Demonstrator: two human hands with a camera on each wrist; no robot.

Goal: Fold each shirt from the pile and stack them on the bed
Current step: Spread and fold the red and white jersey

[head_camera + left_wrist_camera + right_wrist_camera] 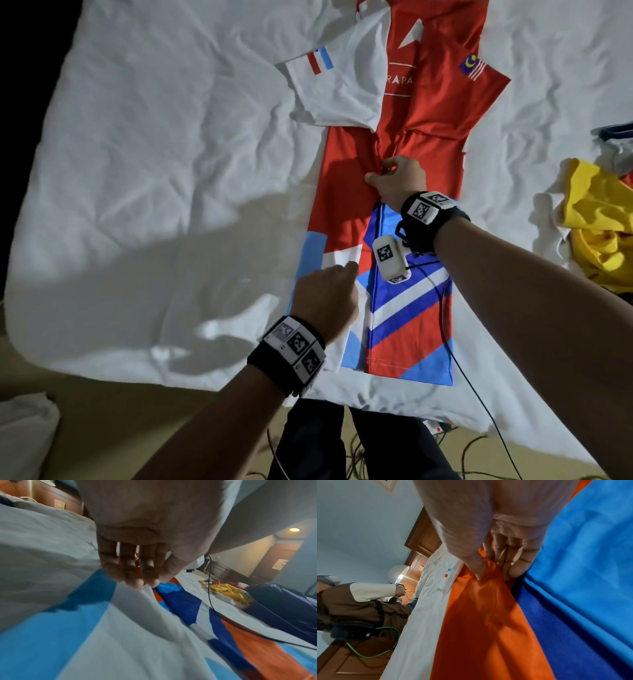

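shirt: the red jersey (421, 144) with blue and white stripes lies spread lengthwise on the bed (144, 178), hem nearest the person, its right side folded in over the middle.
white sleeve: a white sleeve (337, 85) with a small flag patch lies across the upper left of the jersey.
right hand: the right hand (399, 180) pinches a bunch of red cloth at mid-chest, thumb against curled fingers.
left hand: the left hand (327, 299) lies low on the jersey's left edge near the hem, fingers fairly straight and seemingly only touching the cloth; the view is blurred.
pile: yellow clothes (597, 222) lie crumpled at the bed's right side, well apart from the jersey.
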